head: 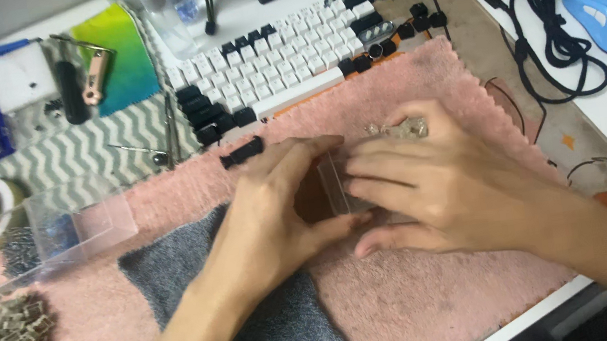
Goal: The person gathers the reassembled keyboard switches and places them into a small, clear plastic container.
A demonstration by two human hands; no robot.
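Both the left hand (276, 198) and the right hand (432, 184) clasp a small clear plastic box (336, 186) over the fluffy pink towel (417, 305). A white-and-black mechanical keyboard (287, 54) lies just behind them.

Both bare forearms come in from the lower edge of the view and meet near the middle, the left arm rising from the bottom centre and the right arm slanting in from the lower right corner. The left hand (277, 206) lies palm down with its wrist straight, fingers stretched forward and close together, thumb tucked toward the right hand. The right hand (432, 184) lies just beside it, touching it, palm down too, its fingers (384, 183) spread a little and pointing left across toward the left hand's fingertips, thumb low along the near side.
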